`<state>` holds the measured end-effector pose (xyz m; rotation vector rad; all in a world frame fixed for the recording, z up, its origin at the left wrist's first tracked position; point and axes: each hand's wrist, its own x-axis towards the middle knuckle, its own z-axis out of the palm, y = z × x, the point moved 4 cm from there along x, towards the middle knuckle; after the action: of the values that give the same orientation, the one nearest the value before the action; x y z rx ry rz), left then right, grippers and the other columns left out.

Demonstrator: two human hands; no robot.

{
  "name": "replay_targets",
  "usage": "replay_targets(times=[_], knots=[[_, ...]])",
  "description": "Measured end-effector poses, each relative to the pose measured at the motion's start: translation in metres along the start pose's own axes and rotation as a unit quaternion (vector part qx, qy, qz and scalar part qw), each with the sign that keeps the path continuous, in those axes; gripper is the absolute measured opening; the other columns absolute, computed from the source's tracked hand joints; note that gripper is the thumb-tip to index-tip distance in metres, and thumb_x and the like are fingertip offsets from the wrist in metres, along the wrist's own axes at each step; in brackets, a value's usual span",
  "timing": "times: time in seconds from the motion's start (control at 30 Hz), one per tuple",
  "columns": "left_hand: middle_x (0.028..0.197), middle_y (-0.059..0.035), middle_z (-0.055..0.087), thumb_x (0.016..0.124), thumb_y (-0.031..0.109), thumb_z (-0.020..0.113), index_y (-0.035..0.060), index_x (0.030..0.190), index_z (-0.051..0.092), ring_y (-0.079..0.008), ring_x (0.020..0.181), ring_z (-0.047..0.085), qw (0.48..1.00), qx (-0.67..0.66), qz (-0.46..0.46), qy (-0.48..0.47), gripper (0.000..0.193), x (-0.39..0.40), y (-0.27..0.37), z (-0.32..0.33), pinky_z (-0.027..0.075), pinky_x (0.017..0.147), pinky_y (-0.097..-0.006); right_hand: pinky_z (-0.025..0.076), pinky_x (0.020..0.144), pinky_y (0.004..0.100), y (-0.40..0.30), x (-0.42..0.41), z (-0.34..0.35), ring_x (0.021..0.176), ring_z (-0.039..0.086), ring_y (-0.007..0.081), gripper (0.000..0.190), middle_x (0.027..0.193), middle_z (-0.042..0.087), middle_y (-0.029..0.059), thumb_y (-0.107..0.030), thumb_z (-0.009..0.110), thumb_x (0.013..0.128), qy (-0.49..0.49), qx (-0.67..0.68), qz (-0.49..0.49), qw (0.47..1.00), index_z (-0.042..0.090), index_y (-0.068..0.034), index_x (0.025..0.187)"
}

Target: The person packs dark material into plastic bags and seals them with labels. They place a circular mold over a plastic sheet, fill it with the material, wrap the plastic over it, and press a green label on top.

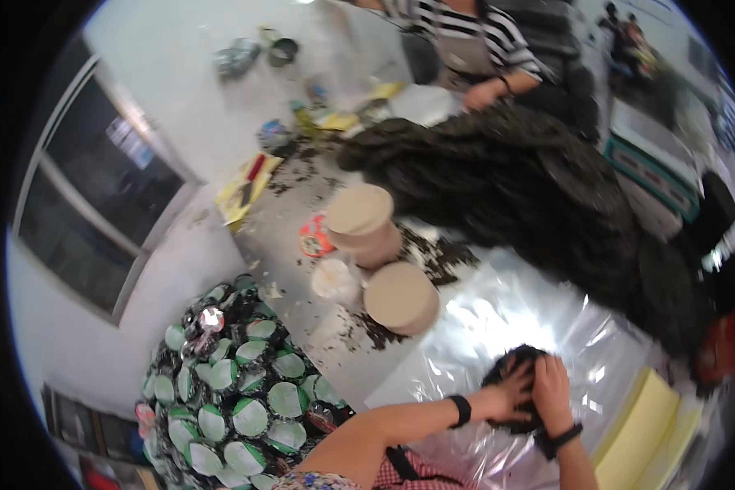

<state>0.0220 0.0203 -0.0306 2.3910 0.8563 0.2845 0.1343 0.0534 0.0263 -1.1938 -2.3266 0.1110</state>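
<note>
My left hand [511,392] reaches in from the lower left, its fingers spread and curved over a small dark bundle [496,370] of what looks like dried seaweed. On the bundle's right side, my right hand [551,392] grips its edge with bent fingers. Both wrists wear black bands, and the hands cover much of the bundle. Beneath it lies clear plastic sheeting [441,373], creased and shining under the light. Two round beige blocks stand farther up the table: a nearer one [401,300] and a taller one [361,214].
A long dark heap [527,171] of similar material crosses the table. Left of the table rises a pile of round packets [251,416] with green and white labels. Beside the blocks are a white roll [335,282] and an orange packet [313,236]. Across the table is a person [471,46].
</note>
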Motion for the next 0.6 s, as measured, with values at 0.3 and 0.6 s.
replay_targets(times=[0.3, 0.6], knots=[[0.157, -0.0298, 0.025, 0.094, 0.066, 0.042, 0.0148, 0.151, 0.040, -0.0534, 0.148, 0.003, 0.978, 0.095, -0.123, -0.136, 0.077, -0.014, 0.013, 0.014, -0.012, 0.109, -0.0730, 0.039, 0.103, 0.0509, -0.054, -0.171, -0.086, 0.131, 0.040, 0.0450, 0.083, 0.146, 0.039, 0.0244, -0.034, 0.086, 0.068, -0.198, -0.142, 0.369, 0.897, 0.048, -0.006, 0.136], [0.149, -0.0259, 0.032, 0.089, 0.056, 0.059, 0.0200, 0.147, 0.045, -0.0486, 0.145, 0.014, 0.985, 0.150, -0.052, -0.067, 0.069, 0.001, 0.034, 0.014, -0.001, 0.111, -0.0717, 0.046, 0.063, 0.0301, -0.046, -0.228, -0.132, 0.079, 0.057, 0.0138, 0.018, 0.091, 0.058, 0.0040, -0.021, 0.056, 0.102, 0.017, 0.602, 0.364, 0.711, 0.054, -0.003, 0.101]])
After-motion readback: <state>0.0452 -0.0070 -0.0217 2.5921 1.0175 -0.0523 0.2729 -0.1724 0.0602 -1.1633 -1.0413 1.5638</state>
